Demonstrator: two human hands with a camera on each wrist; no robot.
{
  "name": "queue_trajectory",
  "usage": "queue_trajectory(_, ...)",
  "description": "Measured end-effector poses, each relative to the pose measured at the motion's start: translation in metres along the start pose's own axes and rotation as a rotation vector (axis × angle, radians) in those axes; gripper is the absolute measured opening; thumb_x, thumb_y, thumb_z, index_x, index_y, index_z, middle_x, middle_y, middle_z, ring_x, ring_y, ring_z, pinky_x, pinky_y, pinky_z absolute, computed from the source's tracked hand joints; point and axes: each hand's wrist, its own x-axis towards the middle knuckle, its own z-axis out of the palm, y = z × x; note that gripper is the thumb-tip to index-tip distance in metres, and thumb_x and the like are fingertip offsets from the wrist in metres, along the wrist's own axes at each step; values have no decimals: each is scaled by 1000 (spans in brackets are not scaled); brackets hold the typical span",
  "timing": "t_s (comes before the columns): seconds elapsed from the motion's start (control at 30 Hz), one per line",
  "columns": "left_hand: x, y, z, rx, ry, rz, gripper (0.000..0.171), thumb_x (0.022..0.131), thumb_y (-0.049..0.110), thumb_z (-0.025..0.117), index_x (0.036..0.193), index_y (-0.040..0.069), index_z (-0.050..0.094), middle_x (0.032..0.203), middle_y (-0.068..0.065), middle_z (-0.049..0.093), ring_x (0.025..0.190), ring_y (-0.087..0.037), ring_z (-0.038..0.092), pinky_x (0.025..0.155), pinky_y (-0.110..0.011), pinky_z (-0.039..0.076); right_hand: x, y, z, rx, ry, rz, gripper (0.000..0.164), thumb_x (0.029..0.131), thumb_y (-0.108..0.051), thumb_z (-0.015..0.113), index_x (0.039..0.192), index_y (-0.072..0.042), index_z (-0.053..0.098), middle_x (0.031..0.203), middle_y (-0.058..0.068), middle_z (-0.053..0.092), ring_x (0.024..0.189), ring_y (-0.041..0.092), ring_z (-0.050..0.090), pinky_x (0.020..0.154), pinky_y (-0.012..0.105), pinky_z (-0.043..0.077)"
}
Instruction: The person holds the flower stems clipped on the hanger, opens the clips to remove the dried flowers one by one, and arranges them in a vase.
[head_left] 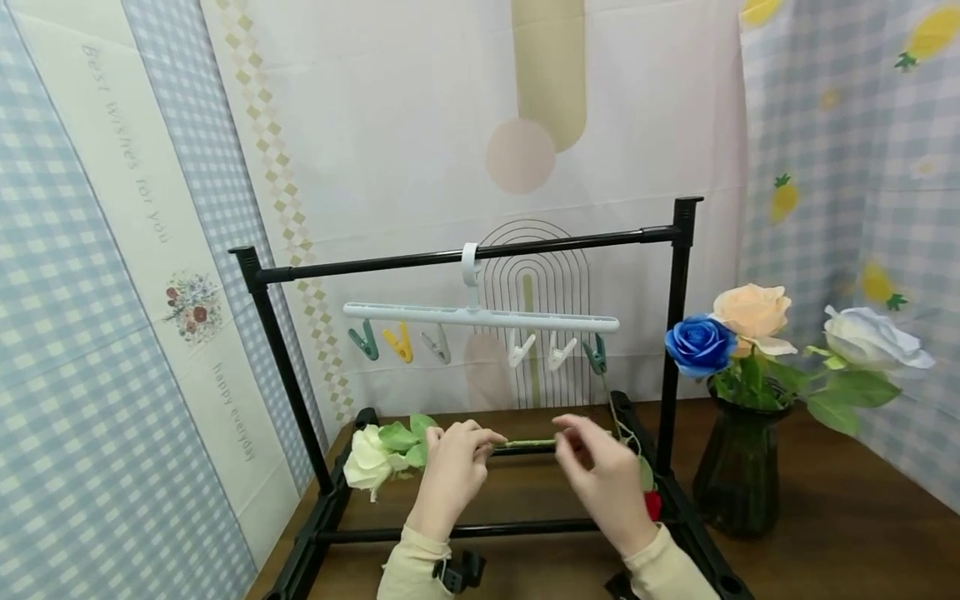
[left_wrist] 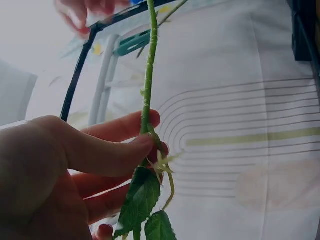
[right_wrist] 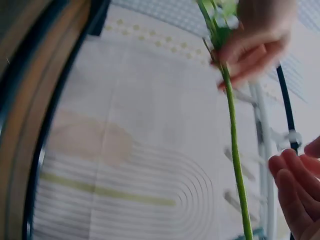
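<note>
My left hand (head_left: 455, 467) pinches the green stem (left_wrist: 149, 75) of a white rose (head_left: 369, 458) between thumb and fingers, just by its leaves (left_wrist: 140, 197). The rose lies sideways, its bloom to the left and its bare stem running right. Beside the stem's far end is my right hand (head_left: 600, 475); in the right wrist view its fingers (right_wrist: 290, 175) are loosely bent, apart from the stem, with nothing between them. A red rose (head_left: 652, 505) hangs bloom-down on its stem from the right-hand green clip (head_left: 596, 355), partly hidden by my right hand.
A pale blue clip hanger (head_left: 480, 317) hangs from a black rack's bar (head_left: 390, 261). Yellow (head_left: 398, 342), grey, white and green clips line it. To the right, a dark glass vase (head_left: 738, 475) holds blue (head_left: 701, 346), peach and white roses. Patterned cloths stand behind.
</note>
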Motion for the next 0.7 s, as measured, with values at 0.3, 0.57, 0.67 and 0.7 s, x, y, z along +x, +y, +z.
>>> queue_trajectory(0.3, -1, 13, 10, 0, 93, 113, 17, 78, 4, 74, 84, 20, 75, 78, 8, 68, 72, -12, 57, 73, -30, 22, -14, -2, 19, -131, -136, -48, 30, 69, 3, 81, 94, -11, 71, 92, -1, 62, 81, 10, 59, 65, 19, 50)
queue_trajectory(0.57, 2, 23, 8, -5, 154, 154, 15, 79, 6, 75, 80, 21, 72, 76, 8, 68, 70, -12, 56, 74, -30, 24, -10, 0, 15, -140, -160, -28, 27, 68, 4, 83, 87, -9, 70, 88, 1, 60, 81, 13, 57, 66, 25, 51)
queue_trajectory(0.67, 0, 25, 12, -17, 146, 157, 15, 79, 6, 75, 80, 20, 72, 76, 8, 69, 71, -12, 57, 76, -32, 25, -14, -2, 15, -155, -192, -34, 27, 67, 4, 84, 85, -10, 69, 89, 1, 59, 80, 12, 55, 65, 23, 50)
queue_trajectory(0.7, 0, 26, 14, -26, 142, 156, 14, 79, 6, 75, 80, 20, 73, 75, 8, 69, 71, -12, 58, 76, -32, 26, -16, -2, 16, -160, -206, -30, 27, 67, 3, 84, 85, -10, 68, 89, 1, 59, 80, 12, 55, 65, 23, 50)
